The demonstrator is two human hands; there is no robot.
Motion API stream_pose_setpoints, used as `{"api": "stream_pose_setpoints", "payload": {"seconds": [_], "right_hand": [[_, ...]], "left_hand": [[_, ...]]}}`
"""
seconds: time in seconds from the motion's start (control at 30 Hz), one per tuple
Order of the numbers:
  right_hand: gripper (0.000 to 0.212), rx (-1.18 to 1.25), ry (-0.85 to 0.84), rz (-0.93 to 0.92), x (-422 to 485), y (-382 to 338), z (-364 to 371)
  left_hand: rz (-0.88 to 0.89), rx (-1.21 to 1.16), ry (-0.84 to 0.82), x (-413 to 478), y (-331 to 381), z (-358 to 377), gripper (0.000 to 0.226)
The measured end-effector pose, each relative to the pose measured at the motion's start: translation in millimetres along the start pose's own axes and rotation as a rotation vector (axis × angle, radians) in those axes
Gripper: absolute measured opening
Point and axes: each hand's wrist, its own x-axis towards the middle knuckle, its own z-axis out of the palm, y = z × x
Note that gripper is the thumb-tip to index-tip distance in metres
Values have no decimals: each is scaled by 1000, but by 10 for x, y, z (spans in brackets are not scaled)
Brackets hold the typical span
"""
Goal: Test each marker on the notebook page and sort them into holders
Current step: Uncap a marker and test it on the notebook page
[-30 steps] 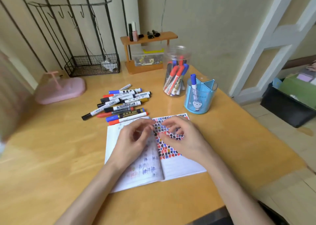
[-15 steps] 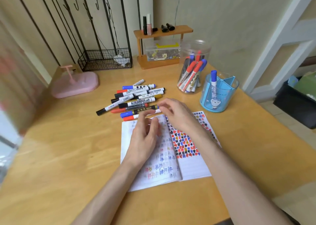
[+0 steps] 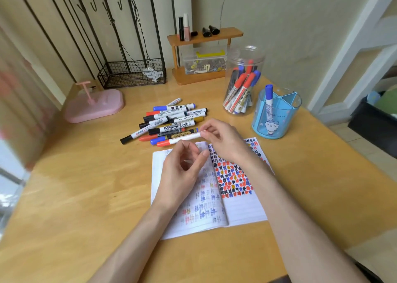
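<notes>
Fingertip pinch, right hand [image 3: 224, 142] on marker [image 3: 181, 138]

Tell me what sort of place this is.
Likely a desk in someone's home, not an office: a wooden tabletop against a wall, a small wooden shelf with a nail polish bottle, and a wire rack with hooks.

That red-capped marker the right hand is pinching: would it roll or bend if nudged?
Probably stiff: the marker looks like a straight, hard tube. Being round, it may roll, though the pile beside it would likely stop it. It seems light: the right hand pinches just its end.
</notes>
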Motion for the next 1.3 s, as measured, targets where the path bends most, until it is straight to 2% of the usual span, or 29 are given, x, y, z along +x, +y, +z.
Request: {"api": "stream_pose_setpoints", "payload": {"seconds": [0.1, 0.17, 0.27, 0.37, 0.47, 0.53, 0.7, 0.9, 1.1, 1.3], "right_hand": [[10, 153, -14, -8, -130, -75, -242], [11, 210, -26, -34, -259, -96, -390], [12, 294, 17, -34, -491, -51, -558], [13, 402, 58, 21, -679, 0, -680], [18, 691, 124, 109, -786, 14, -647], [27, 848, 111, 144, -829, -19, -518], [10, 724, 69, 129, -855, -81, -257], [15, 717, 23, 71, -876, -48, -328], [23, 717, 3, -20, -931, -41, -372], [24, 694, -35, -40, -954, -30, -402]], "left_hand": [[75, 72, 51, -20, 60, -19, 9], [209, 242, 112, -29, 68, -54, 3], [342, 559, 176, -23, 57, -86, 25], [323, 661, 157, -43, 55, -90, 27], [295, 574, 19, -72, 48, -78, 24], [291, 535, -74, -94, 78, -35, 25], [312, 540, -231, -133, 124, 4, 23], [282, 479, -315, -116, 216, 19, 27], [123, 204, -409, -111, 244, 14, 25], [33, 71, -488, -77, 231, -16, 32]]}}
